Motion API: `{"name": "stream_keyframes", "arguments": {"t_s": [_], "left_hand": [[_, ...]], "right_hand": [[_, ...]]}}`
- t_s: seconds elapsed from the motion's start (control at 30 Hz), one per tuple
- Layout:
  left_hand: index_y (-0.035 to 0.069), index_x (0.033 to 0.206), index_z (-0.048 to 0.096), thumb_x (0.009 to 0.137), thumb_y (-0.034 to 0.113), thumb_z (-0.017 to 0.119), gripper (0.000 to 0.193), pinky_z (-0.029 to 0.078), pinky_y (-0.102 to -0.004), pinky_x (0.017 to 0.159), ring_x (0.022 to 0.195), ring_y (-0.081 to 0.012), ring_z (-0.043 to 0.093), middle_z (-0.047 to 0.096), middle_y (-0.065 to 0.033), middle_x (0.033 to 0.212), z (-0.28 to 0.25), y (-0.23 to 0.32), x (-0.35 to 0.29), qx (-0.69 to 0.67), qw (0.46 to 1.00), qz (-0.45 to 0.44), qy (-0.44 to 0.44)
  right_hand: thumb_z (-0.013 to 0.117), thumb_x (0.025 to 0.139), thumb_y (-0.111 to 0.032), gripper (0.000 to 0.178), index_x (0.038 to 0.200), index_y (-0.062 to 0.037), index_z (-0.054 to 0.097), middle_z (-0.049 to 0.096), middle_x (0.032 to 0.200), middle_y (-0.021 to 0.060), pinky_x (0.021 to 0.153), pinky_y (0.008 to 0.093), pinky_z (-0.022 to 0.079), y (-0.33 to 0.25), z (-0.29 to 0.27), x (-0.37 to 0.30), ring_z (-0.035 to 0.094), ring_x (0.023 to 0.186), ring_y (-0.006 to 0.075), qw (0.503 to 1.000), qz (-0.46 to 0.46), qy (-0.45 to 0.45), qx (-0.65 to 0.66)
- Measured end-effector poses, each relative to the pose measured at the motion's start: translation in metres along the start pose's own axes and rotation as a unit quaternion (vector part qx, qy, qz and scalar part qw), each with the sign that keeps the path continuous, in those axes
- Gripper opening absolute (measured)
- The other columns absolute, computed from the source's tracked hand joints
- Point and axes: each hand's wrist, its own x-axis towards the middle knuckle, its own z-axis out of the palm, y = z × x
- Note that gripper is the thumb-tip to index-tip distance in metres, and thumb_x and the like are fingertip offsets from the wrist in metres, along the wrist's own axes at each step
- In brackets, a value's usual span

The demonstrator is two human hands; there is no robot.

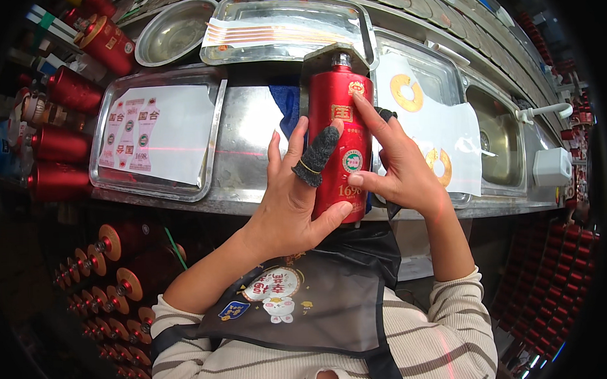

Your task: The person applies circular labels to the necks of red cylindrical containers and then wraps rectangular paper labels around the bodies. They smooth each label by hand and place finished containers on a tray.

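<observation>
In the head view, a red bottle [339, 145] lies on a metal counter [248, 134], its neck pointing away from the person. The left hand [292, 203] is on the left side of the bottle; its thumb presses under the bottle's bottom end and the fingers, slightly apart, lie on the red body. One of them wears a dark finger cover [316, 155]. The right hand [399, 163] is clamped on the right side of the bottle, with one fingertip on the upper label and the thumb on the lower part. Left of the bottle is a steel tray [211, 136] with a sheet of stickers [151, 131]. Right of the bottle, another tray [439, 68] holds gold ring stickers [407, 92].
</observation>
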Motion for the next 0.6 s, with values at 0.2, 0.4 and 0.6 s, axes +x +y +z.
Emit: {"name": "stream_keyframes", "arguments": {"t_s": [0.2, 0.4, 0.6], "left_hand": [[0.015, 0.162, 0.012, 0.082, 0.04, 0.077, 0.105, 0.0, -0.0691, 0.118, 0.151, -0.0504, 0.016, 0.021, -0.0159, 0.167, -0.005, -0.003, 0.004, -0.005, 1.0, -0.011, -0.011], [0.011, 0.163, 0.001, 0.082, 0.047, 0.078, 0.117, 0.002, -0.0663, 0.119, 0.154, -0.048, 0.012, 0.009, -0.0265, 0.167, -0.004, -0.008, 0.0, -0.096, 0.993, -0.055, -0.029], [0.005, 0.162, -0.006, 0.077, 0.05, 0.084, 0.131, 0.004, -0.0554, 0.123, 0.154, -0.0468, 0.013, 0.005, -0.0308, 0.166, -0.005, -0.012, -0.005, -0.161, 0.982, -0.078, -0.064]], "right_hand": [[0.084, 0.071, -0.049, 0.105, 0.161, -0.0272, 0.034, 0.05, 0.091, 0.0117, 0.074, 0.0354, 0.043, 0.009, 0.003, 0.002, 0.047, 0.077, 0.0255, 0.999, -0.024, -0.002, 0.033], [0.084, 0.07, -0.047, 0.114, 0.163, -0.0167, 0.026, 0.055, 0.113, 0.0059, 0.057, 0.0242, 0.037, 0.015, 0.007, -0.001, 0.038, 0.068, 0.0082, 0.997, -0.026, 0.004, 0.068], [0.077, 0.083, -0.041, 0.1, 0.163, -0.0144, 0.024, 0.055, 0.108, 0.0162, 0.071, 0.0294, 0.043, 0.009, 0.032, -0.031, 0.045, 0.077, 0.02, 0.987, 0.014, 0.035, 0.154]]}}
